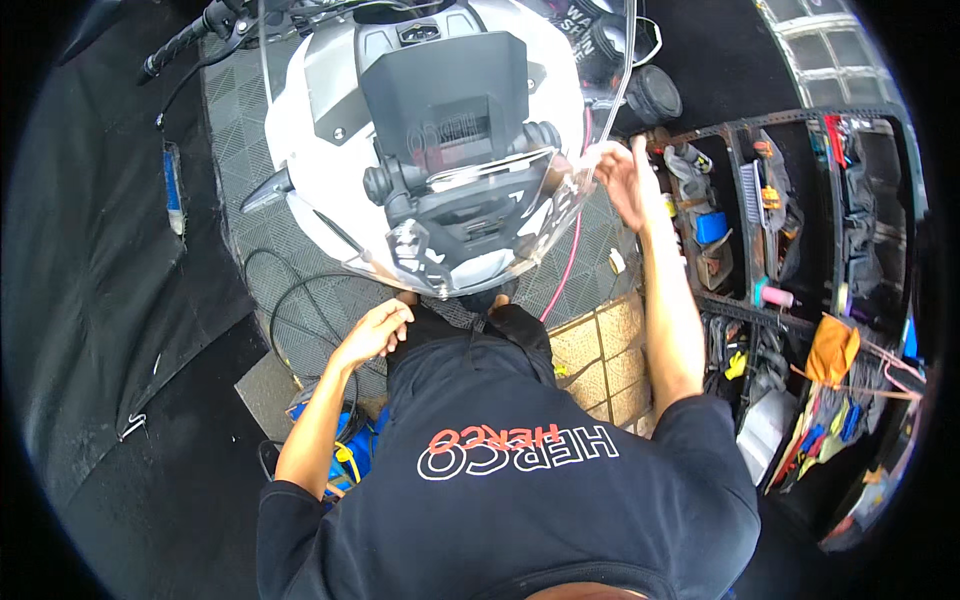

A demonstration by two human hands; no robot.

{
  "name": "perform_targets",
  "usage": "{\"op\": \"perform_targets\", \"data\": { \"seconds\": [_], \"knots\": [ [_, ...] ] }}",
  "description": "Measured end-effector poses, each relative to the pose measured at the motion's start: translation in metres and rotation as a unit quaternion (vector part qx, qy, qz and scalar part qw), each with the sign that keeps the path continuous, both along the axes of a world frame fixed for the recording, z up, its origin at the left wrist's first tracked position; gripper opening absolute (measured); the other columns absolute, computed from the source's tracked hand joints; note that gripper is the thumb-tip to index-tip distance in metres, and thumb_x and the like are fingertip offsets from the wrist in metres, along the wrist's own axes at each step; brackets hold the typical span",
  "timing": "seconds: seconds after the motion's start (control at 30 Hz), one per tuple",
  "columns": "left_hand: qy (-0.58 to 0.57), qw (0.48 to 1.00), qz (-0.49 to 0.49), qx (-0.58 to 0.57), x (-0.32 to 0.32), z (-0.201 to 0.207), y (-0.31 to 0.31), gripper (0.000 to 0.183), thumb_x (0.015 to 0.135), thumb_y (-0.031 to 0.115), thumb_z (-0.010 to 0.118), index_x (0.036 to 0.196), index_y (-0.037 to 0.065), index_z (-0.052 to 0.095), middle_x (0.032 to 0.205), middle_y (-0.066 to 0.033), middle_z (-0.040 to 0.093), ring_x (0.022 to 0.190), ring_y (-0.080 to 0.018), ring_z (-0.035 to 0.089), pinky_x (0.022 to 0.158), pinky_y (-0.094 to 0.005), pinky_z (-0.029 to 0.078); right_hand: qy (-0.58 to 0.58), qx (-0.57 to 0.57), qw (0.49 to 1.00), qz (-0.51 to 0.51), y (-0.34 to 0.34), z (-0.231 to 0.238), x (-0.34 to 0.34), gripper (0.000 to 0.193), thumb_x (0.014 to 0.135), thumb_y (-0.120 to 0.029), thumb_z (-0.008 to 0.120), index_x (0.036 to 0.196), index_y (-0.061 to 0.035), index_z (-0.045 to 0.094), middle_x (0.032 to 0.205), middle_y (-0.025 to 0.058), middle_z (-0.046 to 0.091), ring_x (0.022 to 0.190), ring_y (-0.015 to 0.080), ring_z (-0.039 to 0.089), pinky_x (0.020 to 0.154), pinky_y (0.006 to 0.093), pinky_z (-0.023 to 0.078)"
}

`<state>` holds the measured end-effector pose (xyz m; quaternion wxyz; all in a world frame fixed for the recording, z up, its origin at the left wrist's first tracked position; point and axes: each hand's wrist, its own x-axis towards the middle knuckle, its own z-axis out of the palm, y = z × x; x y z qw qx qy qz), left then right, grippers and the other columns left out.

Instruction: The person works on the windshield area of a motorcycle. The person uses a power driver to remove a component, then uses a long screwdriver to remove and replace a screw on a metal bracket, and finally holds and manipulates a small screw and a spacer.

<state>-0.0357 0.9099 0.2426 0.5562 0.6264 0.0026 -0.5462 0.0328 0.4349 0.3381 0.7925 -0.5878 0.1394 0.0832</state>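
Observation:
In front of me stands a white motorcycle front (300, 105) with a black centre panel (400, 85). A clear curved windscreen (535, 235) covers its end nearest me. My right hand (625, 185) is raised at the windscreen's right edge, its thumb up and its fingers apart. The fingertips are at or very close to that edge; I cannot tell whether they touch it. Below and left of the windscreen, my left hand (375, 330) hangs free in front of my body, its fingers loosely bent and nothing visible in them.
A black shelf rack (735, 185) at the right holds several tools, pouches and rags. A handlebar grip (175, 50) juts out at the upper left. A black cable (290, 285) and a pink hose (570, 265) lie near the motorcycle, and a blue bag (362, 450) is beside me.

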Motion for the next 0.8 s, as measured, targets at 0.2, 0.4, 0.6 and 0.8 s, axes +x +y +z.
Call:
{"op": "perform_targets", "data": {
  "seconds": [0.2, 0.4, 0.6, 0.8],
  "knots": [
    [-0.041, 0.999, -0.008, -0.020, -0.006, 0.006, 0.004, 0.022, 0.103, 0.028, 0.045, 0.102, 0.010, 0.058, 0.073, 0.0019, 0.058, 0.054, -0.0045, 0.052, 0.044, -0.0203, 0.041, 0.212, -0.042, 0.971, 0.097, -0.005, 0.015, 0.039, 0.036, 0.102, -0.041, 0.046, 0.105, -0.0084, 0.061, 0.082, 0.0005, 0.063, 0.075, 0.0124, 0.061, 0.074, 0.0315, 0.051],
    [-0.038, 0.997, 0.059, -0.021, -0.030, 0.006, -0.004, 0.021, 0.103, 0.026, 0.045, 0.102, 0.010, 0.058, 0.072, 0.0018, 0.058, 0.053, -0.0051, 0.051, 0.045, -0.0211, 0.041, 0.387, -0.158, 0.832, 0.365, -0.031, -0.035, 0.071, 0.019, 0.097, -0.023, 0.046, 0.084, -0.0125, 0.055, 0.062, -0.0044, 0.048, 0.040, 0.0059, 0.040, 0.034, 0.0226, 0.029],
    [-0.036, 0.990, 0.136, -0.010, -0.058, 0.012, -0.028, 0.022, 0.104, 0.027, 0.046, 0.103, 0.009, 0.058, 0.072, 0.0019, 0.057, 0.052, -0.0043, 0.049, 0.045, -0.0201, 0.040, 0.384, -0.195, 0.748, 0.505, -0.038, -0.055, 0.090, 0.025, 0.099, -0.029, 0.044, 0.089, -0.0096, 0.057, 0.073, 0.0005, 0.053, 0.059, 0.0127, 0.047, 0.056, 0.0285, 0.034],
    [-0.060, 0.987, 0.147, 0.025, -0.070, 0.030, -0.052, 0.025, 0.103, 0.031, 0.048, 0.107, 0.010, 0.060, 0.073, 0.0023, 0.056, 0.055, -0.0034, 0.048, 0.046, -0.0188, 0.039, 0.348, 0.070, 0.871, 0.340, -0.013, -0.009, 0.079, 0.035, 0.101, -0.037, 0.044, 0.097, -0.0052, 0.060, 0.087, 0.0073, 0.062, 0.084, 0.0219, 0.062, 0.085, 0.0368, 0.048]
  ]
}}
